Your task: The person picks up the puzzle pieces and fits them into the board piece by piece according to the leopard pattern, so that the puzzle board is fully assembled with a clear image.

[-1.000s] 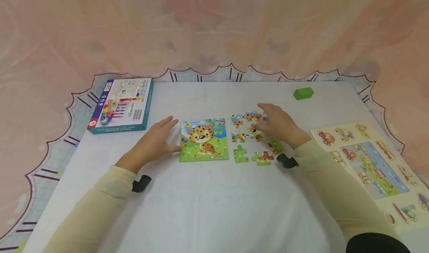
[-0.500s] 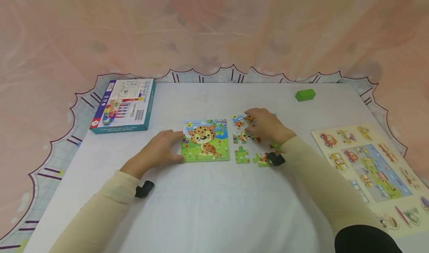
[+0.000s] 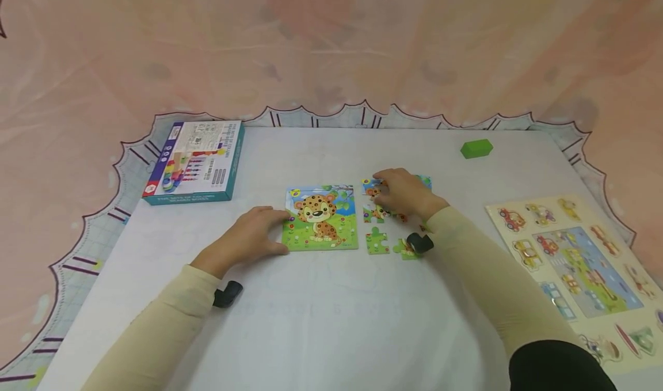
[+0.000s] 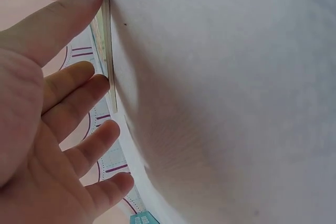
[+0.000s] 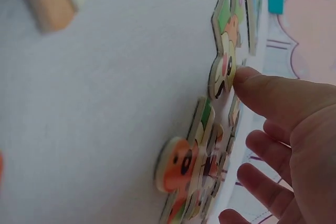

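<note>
In the head view a square leopard picture board [image 3: 320, 218] lies flat on the white table. My left hand [image 3: 247, 236] is at its left side, thumb and fingertips right at the edge, fingers relaxed and spread. The left wrist view shows the left thumb [image 4: 58, 22] over the edge of the board. My right hand [image 3: 408, 195] reaches over loose jigsaw pieces [image 3: 377, 241] right of the board, partly hiding them. In the right wrist view its thumb [image 5: 257, 85] is right at a jigsaw piece [image 5: 223, 69] with the leopard's face on it; the other fingers hang relaxed.
A teal-edged box [image 3: 194, 160] lies at the back left. At the back right sits a green block [image 3: 476, 148]. A cream puzzle board with vehicle pictures [image 3: 575, 322] lies at the right, partly behind the right sleeve. A patterned cloth [image 3: 331, 51] hangs behind the table.
My right hand has moved left and slightly down over the jigsaw pieces. My left hand has moved up to the leopard board's left edge. The whole view has shifted slightly.
</note>
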### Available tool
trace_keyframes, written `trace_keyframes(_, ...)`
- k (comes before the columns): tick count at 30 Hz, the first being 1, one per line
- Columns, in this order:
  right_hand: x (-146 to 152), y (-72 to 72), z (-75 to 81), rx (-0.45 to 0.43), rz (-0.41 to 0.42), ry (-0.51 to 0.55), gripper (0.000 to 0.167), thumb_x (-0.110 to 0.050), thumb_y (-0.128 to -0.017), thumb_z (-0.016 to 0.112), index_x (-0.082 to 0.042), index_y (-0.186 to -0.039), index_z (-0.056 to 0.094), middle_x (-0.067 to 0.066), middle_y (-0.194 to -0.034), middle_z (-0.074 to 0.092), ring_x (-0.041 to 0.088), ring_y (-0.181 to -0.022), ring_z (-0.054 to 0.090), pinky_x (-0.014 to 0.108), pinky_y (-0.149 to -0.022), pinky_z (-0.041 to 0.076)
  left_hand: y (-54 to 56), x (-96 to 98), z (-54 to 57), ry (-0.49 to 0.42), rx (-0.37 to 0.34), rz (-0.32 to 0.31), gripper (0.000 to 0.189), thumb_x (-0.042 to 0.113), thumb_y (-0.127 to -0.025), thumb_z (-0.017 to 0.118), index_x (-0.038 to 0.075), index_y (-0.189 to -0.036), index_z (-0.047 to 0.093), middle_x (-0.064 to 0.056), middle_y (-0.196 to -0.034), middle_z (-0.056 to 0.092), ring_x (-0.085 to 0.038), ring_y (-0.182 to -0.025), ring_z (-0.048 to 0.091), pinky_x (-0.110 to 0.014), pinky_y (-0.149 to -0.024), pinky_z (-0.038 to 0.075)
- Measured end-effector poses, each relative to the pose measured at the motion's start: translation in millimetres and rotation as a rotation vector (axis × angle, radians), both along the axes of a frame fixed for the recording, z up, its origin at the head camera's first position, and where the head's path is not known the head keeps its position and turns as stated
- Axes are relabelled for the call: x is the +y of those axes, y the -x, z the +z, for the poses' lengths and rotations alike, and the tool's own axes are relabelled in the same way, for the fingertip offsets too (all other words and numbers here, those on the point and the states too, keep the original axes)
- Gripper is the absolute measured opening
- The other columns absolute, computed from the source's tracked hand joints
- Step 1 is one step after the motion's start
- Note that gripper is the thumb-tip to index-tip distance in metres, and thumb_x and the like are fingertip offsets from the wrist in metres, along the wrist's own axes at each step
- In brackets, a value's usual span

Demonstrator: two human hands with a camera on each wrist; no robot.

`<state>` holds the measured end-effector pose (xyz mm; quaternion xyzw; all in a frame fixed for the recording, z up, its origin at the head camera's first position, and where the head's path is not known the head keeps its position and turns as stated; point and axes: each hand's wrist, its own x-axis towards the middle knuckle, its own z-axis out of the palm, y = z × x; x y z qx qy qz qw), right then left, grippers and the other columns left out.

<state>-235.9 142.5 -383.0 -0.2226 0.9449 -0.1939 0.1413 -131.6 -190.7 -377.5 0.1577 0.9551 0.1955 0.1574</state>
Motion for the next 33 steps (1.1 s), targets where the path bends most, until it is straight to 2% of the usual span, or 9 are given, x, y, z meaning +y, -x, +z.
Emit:
trace_keyframes(11, -2.7, 5.7, -4.3, -0.014, 0.008, -0.01, 0.055, -0.026, -0.095, 0.066, 0.0, -0.142, 0.052, 0.018, -0.14, 0.055, 0.036, -0.133, 0.046, 0.05, -0.112, 0.036, -2.2, 0.6, -2.6, -0.002, 0.009, 0.011, 0.064, 0.026, -0.082, 0.084, 0.007, -0.138, 0.06, -0.017, -0.138, 0.057, -0.039, -0.133, 0.044, -0.055, -0.112, 0.034)
trace_keyframes(19, -6.3, 8.9, -2.5, -0.023, 0.018, -0.032, 0.055, -0.027, -0.097, 0.065, 0.001, -0.142, 0.051, 0.019, -0.139, 0.056, 0.037, -0.132, 0.047, 0.05, -0.112, 0.036, -0.7, 3.2, -2.6, 0.0, -0.047, 0.056, 0.064, 0.025, -0.083, 0.083, 0.01, -0.14, 0.059, -0.015, -0.141, 0.055, -0.037, -0.134, 0.044, -0.054, -0.111, 0.036)
trace_keyframes(27, -10.4, 10.5, 2.7, -0.04, 0.002, -0.04, 0.059, -0.031, -0.095, 0.067, 0.001, -0.142, 0.051, 0.018, -0.139, 0.056, 0.038, -0.132, 0.046, 0.051, -0.112, 0.035, 1.0, 3.6, -1.2, 0.014, -0.047, 0.042, 0.064, 0.025, -0.084, 0.083, 0.008, -0.14, 0.059, -0.016, -0.139, 0.056, -0.037, -0.132, 0.046, -0.054, -0.11, 0.037)
trace_keyframes(33, -15.3, 13.6, 1.9, 0.006, -0.013, -0.074, 0.06, -0.035, -0.092, 0.069, -0.001, -0.139, 0.055, 0.018, -0.136, 0.058, 0.037, -0.128, 0.05, 0.051, -0.109, 0.038, 2.0, 2.7, -2.2, 0.006, -0.04, 0.042, 0.064, 0.025, -0.083, 0.083, 0.008, -0.14, 0.059, -0.015, -0.139, 0.057, -0.037, -0.133, 0.046, -0.053, -0.111, 0.037)
